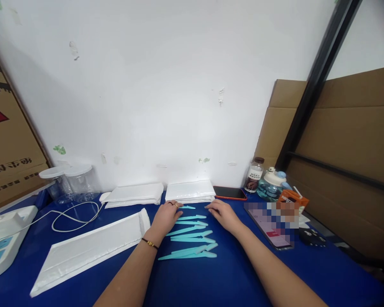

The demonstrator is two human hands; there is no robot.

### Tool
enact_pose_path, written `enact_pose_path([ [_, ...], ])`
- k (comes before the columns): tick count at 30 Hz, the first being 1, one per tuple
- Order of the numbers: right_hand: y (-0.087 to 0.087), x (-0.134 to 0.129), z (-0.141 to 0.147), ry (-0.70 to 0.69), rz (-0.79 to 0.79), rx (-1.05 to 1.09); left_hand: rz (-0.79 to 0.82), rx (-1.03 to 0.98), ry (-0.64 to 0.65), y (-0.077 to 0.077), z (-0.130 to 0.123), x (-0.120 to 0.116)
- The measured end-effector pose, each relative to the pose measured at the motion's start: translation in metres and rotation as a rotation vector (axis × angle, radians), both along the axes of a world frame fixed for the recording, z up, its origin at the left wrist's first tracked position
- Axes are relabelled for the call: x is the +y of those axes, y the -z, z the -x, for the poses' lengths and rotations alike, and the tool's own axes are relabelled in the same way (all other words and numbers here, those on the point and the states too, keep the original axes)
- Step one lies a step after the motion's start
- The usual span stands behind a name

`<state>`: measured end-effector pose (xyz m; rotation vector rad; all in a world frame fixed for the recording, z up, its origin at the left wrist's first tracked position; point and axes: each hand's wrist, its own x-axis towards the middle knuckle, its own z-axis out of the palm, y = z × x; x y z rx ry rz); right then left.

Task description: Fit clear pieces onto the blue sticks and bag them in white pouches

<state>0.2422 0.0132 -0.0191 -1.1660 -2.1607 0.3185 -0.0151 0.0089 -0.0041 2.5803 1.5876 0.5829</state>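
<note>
Several slim turquoise plastic clips (192,237), forked at their right ends, lie in a rough column between my forearms. My left hand (168,216), with a ring and a dark beaded bracelet, is at the top of the column. Its fingers close over the left end of the farthest clip (188,207), whose right end sticks out. The hand also covers the left tips of the clips just below. Across from it, my right hand (224,214) rests with fingers bent and apart, just right of that farthest clip, holding nothing visible.
White padded mailers (190,189) are stacked by the wall, with another stack (134,194) beside them. A single mailer (92,247) lies at left, near a cable (73,228) and power strip (13,243). Phones (232,193), bottles (254,175) and an orange carton (292,202) stand right.
</note>
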Motion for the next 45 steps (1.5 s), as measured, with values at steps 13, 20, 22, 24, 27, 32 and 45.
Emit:
enact_pose_path([
  [13,0.010,0.005,-0.001,0.081,0.006,-0.129,0.199,-0.132,-0.152,0.009,0.012,0.010],
  [20,0.009,0.005,0.004,0.003,0.094,0.004,0.205,-0.165,-0.098,0.009,0.005,0.009],
  [22,0.009,0.004,0.006,-0.005,0.095,0.015,0.200,-0.155,-0.090,0.007,0.003,0.007],
  [24,0.008,0.003,0.008,-0.013,0.092,0.021,0.200,-0.143,-0.084,0.005,0.000,0.005],
  [27,0.007,0.000,0.011,-0.032,0.082,0.031,0.197,-0.127,-0.054,0.003,-0.005,0.001],
  [32,0.005,-0.004,0.018,-0.076,0.110,0.042,0.173,-0.110,0.025,-0.001,-0.013,-0.003],
  [45,0.004,0.002,-0.021,0.139,0.084,0.202,0.250,0.142,0.163,-0.020,-0.029,-0.049],
])
